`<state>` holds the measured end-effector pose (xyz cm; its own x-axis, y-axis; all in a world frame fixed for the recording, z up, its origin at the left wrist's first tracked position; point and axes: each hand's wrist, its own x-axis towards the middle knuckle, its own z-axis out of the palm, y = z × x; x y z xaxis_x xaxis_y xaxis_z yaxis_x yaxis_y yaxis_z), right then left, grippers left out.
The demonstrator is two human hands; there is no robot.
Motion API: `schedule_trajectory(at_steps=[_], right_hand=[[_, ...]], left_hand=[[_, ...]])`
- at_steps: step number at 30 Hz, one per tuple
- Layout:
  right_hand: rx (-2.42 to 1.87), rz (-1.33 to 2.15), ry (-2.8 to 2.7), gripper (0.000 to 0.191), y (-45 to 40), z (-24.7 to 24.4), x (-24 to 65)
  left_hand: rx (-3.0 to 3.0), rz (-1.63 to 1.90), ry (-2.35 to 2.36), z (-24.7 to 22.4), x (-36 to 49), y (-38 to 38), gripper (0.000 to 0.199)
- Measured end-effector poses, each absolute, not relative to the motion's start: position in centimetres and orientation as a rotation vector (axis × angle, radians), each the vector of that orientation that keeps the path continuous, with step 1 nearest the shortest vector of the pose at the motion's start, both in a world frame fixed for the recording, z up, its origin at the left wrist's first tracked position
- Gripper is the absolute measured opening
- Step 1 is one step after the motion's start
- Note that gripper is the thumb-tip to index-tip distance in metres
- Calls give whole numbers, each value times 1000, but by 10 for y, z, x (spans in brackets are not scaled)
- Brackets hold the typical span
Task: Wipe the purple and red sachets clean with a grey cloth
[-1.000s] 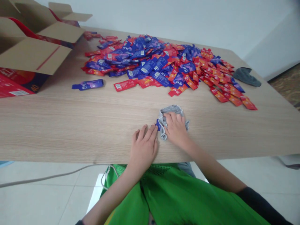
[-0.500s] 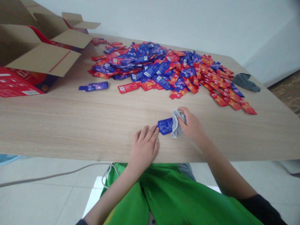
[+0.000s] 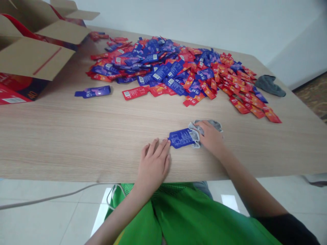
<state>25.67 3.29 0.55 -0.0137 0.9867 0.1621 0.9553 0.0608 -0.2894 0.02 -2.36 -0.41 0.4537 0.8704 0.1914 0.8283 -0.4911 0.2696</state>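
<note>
A blue sachet (image 3: pixel 181 138) lies flat on the wooden table, its printed side up. The fingertips of my left hand (image 3: pixel 154 163) rest on its narrow left tip, the fingers stretched out. A grey cloth (image 3: pixel 195 134) is gripped in my right hand (image 3: pixel 211 137) and covers the sachet's right end. Part of the cloth spreads out behind and beyond my right fingers.
Red and blue sachets (image 3: pixel 160 73) form a wide pile along the back of the table (image 3: pixel 76 143). One blue sachet (image 3: pixel 93 92) lies apart at left, near open cardboard boxes (image 3: pixel 33 56). A dark grey cloth (image 3: pixel 270 85) lies at right; a cable (image 3: pixel 58 196) hangs below the edge.
My right hand and the cloth have shifted slightly right, and more of the sachet's right part shows. My left hand still touches its tip. The view has moved a little.
</note>
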Motion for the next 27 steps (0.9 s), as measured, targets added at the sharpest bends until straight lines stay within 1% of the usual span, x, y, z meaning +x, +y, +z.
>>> schedule_trajectory(at_steps=[3,7,8,10,12,16,20,23,27], right_hand=[[-1923,94,-1921,16,31,11,269],[-1745,89,-1789,24,25,20,232],[-1673,121,-1836,24,23,22,219],[-1542,181,-2015,18,20,21,195],[-1484,187,-2170,16,17,17,181],[-1589,118,-2155,21,14,4,193],[-1725,118,-1994,16,19,1,229],[-1730,166,-1996,13,26,10,242],[-1605,152,-2045,11,29,29,221]], left_hand=[[2550,446,1505,-3,1,-23,47],[2556,434,1509,-3,1,-23,47],[2560,434,1510,-3,1,-23,47],[2564,429,1510,-3,1,-23,45],[2558,419,1508,-3,1,-23,43],[2542,433,1501,-2,0,-23,46],[2528,437,1507,-1,0,-23,47],[2518,424,1509,0,1,-23,47],[2518,419,1492,0,0,-24,48]])
